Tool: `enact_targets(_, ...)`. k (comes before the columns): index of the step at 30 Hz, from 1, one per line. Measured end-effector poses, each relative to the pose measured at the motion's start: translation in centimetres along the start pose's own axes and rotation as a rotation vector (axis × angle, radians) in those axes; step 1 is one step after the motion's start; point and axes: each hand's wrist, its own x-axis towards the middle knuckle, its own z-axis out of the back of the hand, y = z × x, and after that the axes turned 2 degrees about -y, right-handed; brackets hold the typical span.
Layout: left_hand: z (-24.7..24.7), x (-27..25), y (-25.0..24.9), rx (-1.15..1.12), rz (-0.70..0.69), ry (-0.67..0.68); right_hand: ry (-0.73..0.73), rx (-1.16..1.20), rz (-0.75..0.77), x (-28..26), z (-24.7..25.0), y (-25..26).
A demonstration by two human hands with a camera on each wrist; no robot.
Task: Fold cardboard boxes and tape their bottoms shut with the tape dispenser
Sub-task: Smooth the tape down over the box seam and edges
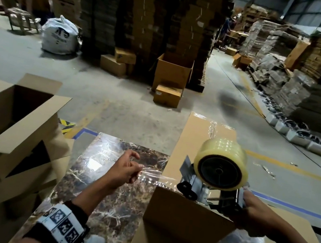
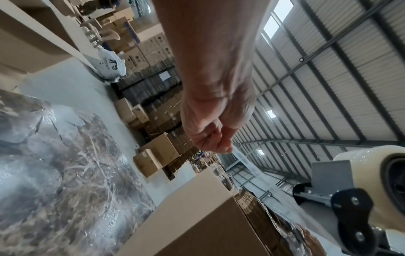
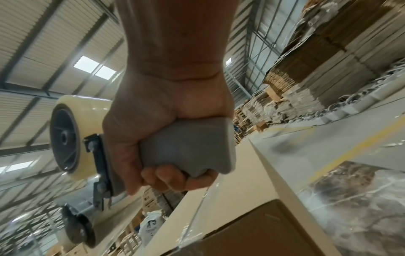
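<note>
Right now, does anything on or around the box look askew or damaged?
Nothing damaged. The free tape end pinched by the left hand is crinkled, and clear tape on the box's far end lies wrinkled.

1. I see a brown cardboard box standing bottom-up on the marble table, clear tape along its seam.
2. A grey-handled tape dispenser with a clear roll hovers above its near edge, a strip pulled leftward.

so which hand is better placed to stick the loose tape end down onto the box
Left. The left hand already pinches the free tape end just beside the box, while the right hand is wrapped round the tape dispenser handle.
</note>
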Motion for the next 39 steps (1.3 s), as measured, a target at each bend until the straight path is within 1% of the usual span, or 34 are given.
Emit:
enact_targets(6,-1.2,1.2,0.6,0.055,-0.059,0.016,-0.029,-0.069,0.034,1.1,0.2,-1.1)
enact_targets(10,-1.7,1.3,1.2,0.054,-0.059,0.035,-0.019,-0.085,-0.010,1.5,0.1,-1.9)
enact_targets(13,-1.6,1.5,1.9,0.056,-0.061,0.051,-0.046,-0.135,-0.097,2.1,0.0,-3.3)
enact_targets(17,-1.4,1.7,2.6,0.047,-0.055,0.064,-0.050,-0.159,-0.081,3.1,0.2,-5.0)
enact_targets(21,-1.9,1.9,2.8,0.030,-0.058,0.070,-0.037,-0.187,-0.076,3.4,0.3,-5.0)
enact_targets(26,-2.5,2.0,4.8,0.017,-0.008,0.077,-0.001,-0.215,-0.079,3.5,-0.1,-4.9)
enact_targets(33,-5.4,1.3,6.6,-0.034,0.065,0.072,0.002,-0.211,-0.126,4.0,-0.1,-4.6)
enact_targets(35,-5.5,1.2,6.8,0.041,0.064,0.075,0.001,-0.237,-0.134,4.1,0.0,-4.8)
enact_targets(37,-5.0,0.8,7.2,0.192,0.077,0.126,-0.002,-0.259,-0.135,4.1,0.2,-5.2)
enact_targets(39,-4.2,0.3,7.8,0.299,0.121,0.177,0.005,-0.282,-0.132,4.2,0.3,-5.5)
